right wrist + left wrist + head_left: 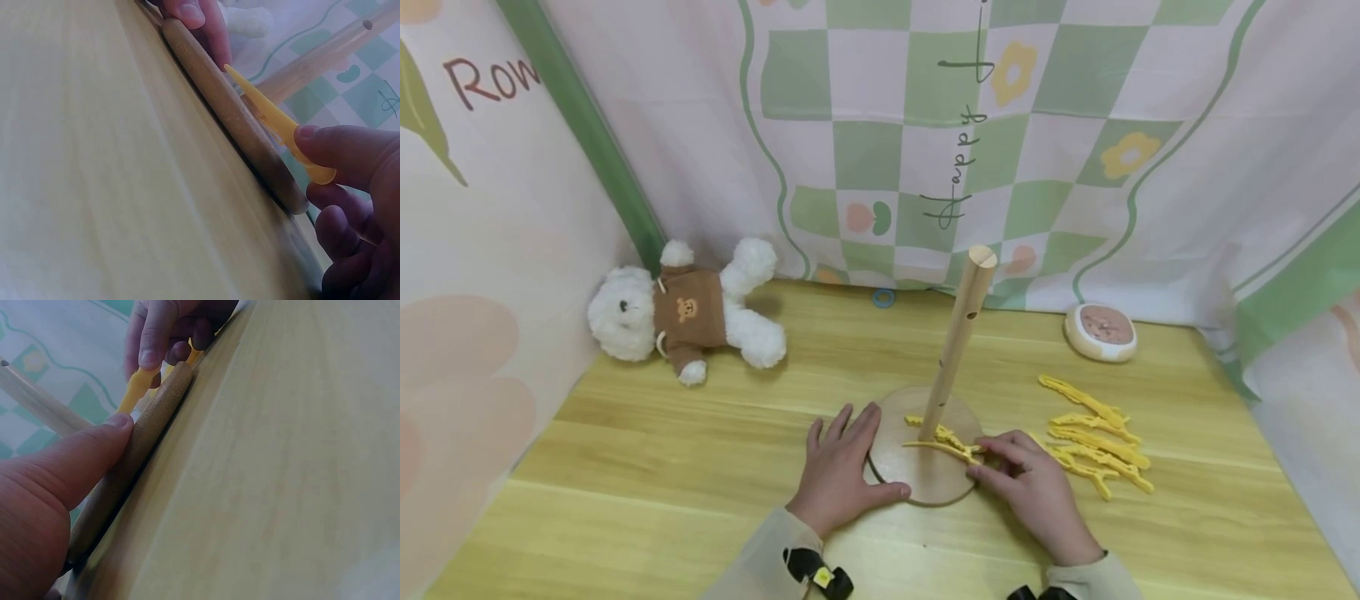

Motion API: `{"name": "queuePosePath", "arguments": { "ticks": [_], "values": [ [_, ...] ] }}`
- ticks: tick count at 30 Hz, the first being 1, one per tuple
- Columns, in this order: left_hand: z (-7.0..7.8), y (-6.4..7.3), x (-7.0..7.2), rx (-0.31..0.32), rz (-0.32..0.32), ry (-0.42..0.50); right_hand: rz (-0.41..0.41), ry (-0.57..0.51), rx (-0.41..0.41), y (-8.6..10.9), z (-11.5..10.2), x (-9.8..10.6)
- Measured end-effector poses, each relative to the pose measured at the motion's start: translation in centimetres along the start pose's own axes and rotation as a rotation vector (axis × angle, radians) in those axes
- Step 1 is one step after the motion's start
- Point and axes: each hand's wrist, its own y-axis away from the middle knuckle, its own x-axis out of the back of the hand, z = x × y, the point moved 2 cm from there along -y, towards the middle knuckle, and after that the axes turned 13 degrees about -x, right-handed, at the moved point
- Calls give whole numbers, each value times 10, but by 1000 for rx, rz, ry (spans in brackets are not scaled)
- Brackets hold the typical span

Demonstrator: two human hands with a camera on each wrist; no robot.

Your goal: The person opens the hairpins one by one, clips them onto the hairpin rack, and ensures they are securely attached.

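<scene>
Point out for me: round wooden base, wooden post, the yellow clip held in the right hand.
Round wooden base (895,454), head view: bare upper surface, left of the post.
Wooden post (957,346), head view: about halfway up the shaft.
Yellow clip (280,119), right wrist view: tapered part beyond the thumb.

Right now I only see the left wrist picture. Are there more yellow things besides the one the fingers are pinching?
Observer: Yes, the head view shows several yellow clips on the table, to the right of the round board.
Operator: Where's the bottom of the pole? A hand hides it.
Observer: The wooden post stands near the middle of the round board.
Operator: Any toys there?
Observer: Yes, a white stuffed toy, dressed in brown, lies at the table's far left.
</scene>
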Motion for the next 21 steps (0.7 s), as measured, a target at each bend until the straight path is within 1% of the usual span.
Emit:
{"name": "queuePosePath", "arguments": {
  "ticks": [6,16,21],
  "values": [
    [0,0,1,-10,14,-3,-5,-5,-14,0,0,0],
    [0,0,1,-6,7,-9,-26,-2,-31,0,-1,0],
    [1,0,1,-1,8,0,-25,3,-25,-1,-2,-1]
  ]
}}
